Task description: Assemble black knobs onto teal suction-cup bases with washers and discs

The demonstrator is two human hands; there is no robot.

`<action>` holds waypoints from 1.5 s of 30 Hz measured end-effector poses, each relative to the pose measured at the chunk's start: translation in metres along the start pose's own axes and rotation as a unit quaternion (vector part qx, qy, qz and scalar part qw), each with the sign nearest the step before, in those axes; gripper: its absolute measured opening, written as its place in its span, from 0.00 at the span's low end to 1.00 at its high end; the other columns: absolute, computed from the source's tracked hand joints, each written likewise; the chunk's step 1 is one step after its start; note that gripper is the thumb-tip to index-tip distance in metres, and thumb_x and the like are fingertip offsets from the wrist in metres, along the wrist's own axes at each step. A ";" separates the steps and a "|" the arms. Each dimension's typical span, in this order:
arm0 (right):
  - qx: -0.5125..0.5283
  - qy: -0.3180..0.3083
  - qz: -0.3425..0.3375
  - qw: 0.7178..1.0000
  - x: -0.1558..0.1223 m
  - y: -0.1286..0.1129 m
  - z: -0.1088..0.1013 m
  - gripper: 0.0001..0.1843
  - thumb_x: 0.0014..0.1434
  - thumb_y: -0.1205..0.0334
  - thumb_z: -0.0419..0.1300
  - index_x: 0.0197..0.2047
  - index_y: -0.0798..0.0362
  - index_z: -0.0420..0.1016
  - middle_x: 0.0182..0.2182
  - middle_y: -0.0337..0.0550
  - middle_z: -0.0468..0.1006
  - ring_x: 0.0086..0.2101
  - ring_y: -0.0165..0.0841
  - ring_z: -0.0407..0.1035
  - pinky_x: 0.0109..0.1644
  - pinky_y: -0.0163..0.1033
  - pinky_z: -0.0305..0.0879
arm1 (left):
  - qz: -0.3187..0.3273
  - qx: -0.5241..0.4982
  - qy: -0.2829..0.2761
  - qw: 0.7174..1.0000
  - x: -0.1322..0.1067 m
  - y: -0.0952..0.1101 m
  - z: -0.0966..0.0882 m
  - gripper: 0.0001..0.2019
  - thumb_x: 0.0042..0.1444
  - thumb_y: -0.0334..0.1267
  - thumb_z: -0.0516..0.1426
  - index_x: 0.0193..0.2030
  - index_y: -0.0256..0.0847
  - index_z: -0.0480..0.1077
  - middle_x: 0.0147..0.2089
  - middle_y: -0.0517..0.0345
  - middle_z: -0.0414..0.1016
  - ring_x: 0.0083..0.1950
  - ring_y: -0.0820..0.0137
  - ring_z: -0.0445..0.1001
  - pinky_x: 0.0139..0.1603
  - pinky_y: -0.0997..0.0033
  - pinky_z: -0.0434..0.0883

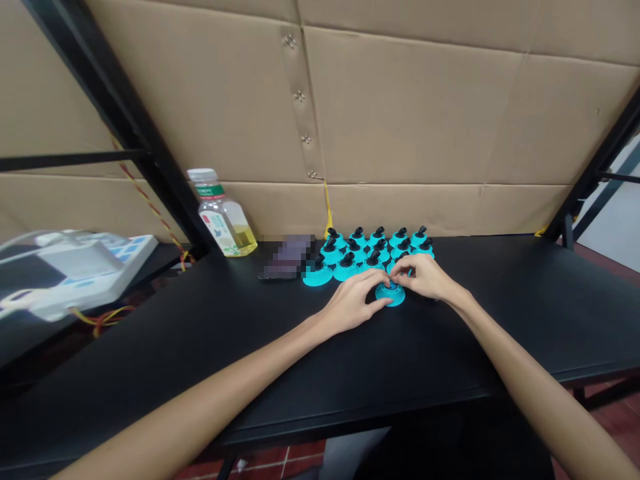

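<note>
A turquoise round part [393,295] sits on the black table [200,347] in front of me. My left hand [353,301] rests beside it with fingers curled against its left edge. My right hand [425,275] pinches the top of the same part with thumb and fingertips. Just behind stand several more turquoise parts with black tops [370,252], arranged in rows.
A plastic bottle [223,215] with yellow liquid stands at the back left, a blurred dark object [285,261] lies beside the rows. A white device with wires [65,270] sits at the far left. Cardboard panels [400,107] and black frame bars [115,107] close off the back.
</note>
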State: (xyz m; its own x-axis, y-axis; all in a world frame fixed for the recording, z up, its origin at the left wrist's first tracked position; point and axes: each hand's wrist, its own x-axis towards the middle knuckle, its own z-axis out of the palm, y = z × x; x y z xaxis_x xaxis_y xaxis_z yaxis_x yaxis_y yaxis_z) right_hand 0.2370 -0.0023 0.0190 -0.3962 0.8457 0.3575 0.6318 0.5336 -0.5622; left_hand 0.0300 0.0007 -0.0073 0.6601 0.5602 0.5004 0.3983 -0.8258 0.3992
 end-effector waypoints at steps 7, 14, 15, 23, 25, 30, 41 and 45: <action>-0.076 0.005 -0.012 0.997 -0.001 -0.003 0.001 0.10 0.53 0.71 0.59 0.32 0.51 0.82 0.32 0.40 0.77 0.29 0.27 0.66 0.34 0.34 0.58 | 0.005 0.016 -0.006 1.000 0.000 -0.002 0.001 0.10 0.59 0.42 0.59 0.45 0.42 0.71 0.54 0.52 0.73 0.53 0.62 0.74 0.53 0.60 0.71; -0.141 0.007 0.003 0.990 -0.002 -0.013 0.001 0.11 0.55 0.70 0.60 0.33 0.48 0.83 0.33 0.40 0.76 0.31 0.28 0.66 0.33 0.34 0.55 | 0.017 0.028 -0.017 0.999 0.003 0.001 -0.002 0.07 0.60 0.42 0.58 0.43 0.43 0.72 0.53 0.54 0.74 0.52 0.62 0.75 0.52 0.60 0.70; -0.147 0.006 0.007 0.989 -0.002 -0.014 0.001 0.11 0.55 0.70 0.60 0.34 0.49 0.83 0.33 0.40 0.76 0.32 0.28 0.66 0.33 0.34 0.55 | 0.017 0.029 -0.019 0.999 0.003 0.001 -0.003 0.08 0.60 0.42 0.59 0.43 0.43 0.72 0.53 0.54 0.75 0.52 0.62 0.75 0.52 0.59 0.70; -0.165 0.004 0.020 0.986 -0.004 -0.017 0.001 0.09 0.55 0.69 0.59 0.33 0.51 0.81 0.35 0.43 0.78 0.33 0.31 0.68 0.35 0.35 0.57 | 0.026 0.063 0.004 0.998 0.002 -0.001 -0.002 0.14 0.61 0.45 0.57 0.52 0.42 0.70 0.52 0.54 0.78 0.53 0.61 0.76 0.54 0.58 0.69; -0.161 0.012 0.017 0.987 -0.004 -0.017 -0.002 0.09 0.55 0.69 0.58 0.33 0.52 0.81 0.35 0.42 0.78 0.33 0.31 0.68 0.35 0.35 0.57 | 0.036 0.078 0.006 0.996 0.002 -0.001 -0.001 0.14 0.62 0.44 0.57 0.51 0.41 0.71 0.53 0.53 0.77 0.54 0.61 0.75 0.55 0.58 0.69; -0.146 0.045 0.027 0.988 -0.004 -0.014 -0.007 0.10 0.53 0.70 0.59 0.36 0.51 0.81 0.34 0.41 0.78 0.31 0.29 0.69 0.37 0.34 0.60 | 0.055 0.097 0.011 0.994 0.002 -0.002 0.001 0.14 0.62 0.44 0.57 0.50 0.39 0.72 0.53 0.51 0.77 0.53 0.60 0.76 0.54 0.58 0.71; -0.129 -0.062 0.156 0.977 0.010 -0.022 -0.007 0.10 0.47 0.69 0.62 0.33 0.49 0.82 0.30 0.39 0.81 0.32 0.32 0.72 0.32 0.35 0.58 | 0.043 0.084 0.037 0.995 0.002 -0.003 0.006 0.12 0.61 0.42 0.56 0.47 0.40 0.75 0.52 0.49 0.78 0.53 0.58 0.77 0.52 0.56 0.74; -0.139 -0.059 0.162 0.975 0.011 -0.026 -0.009 0.09 0.47 0.69 0.63 0.32 0.49 0.82 0.30 0.39 0.81 0.32 0.32 0.72 0.31 0.35 0.57 | 0.038 0.081 0.037 0.995 0.002 -0.004 0.006 0.13 0.61 0.43 0.56 0.46 0.39 0.75 0.52 0.48 0.77 0.52 0.58 0.77 0.52 0.55 0.74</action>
State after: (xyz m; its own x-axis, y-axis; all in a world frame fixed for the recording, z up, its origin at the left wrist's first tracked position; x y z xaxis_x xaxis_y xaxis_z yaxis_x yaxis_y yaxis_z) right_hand 0.2217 -0.0070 0.0441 -0.2092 0.9730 0.0974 0.8866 0.2308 -0.4008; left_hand 0.0339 0.0046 -0.0127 0.6456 0.4938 0.5826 0.4503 -0.8622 0.2318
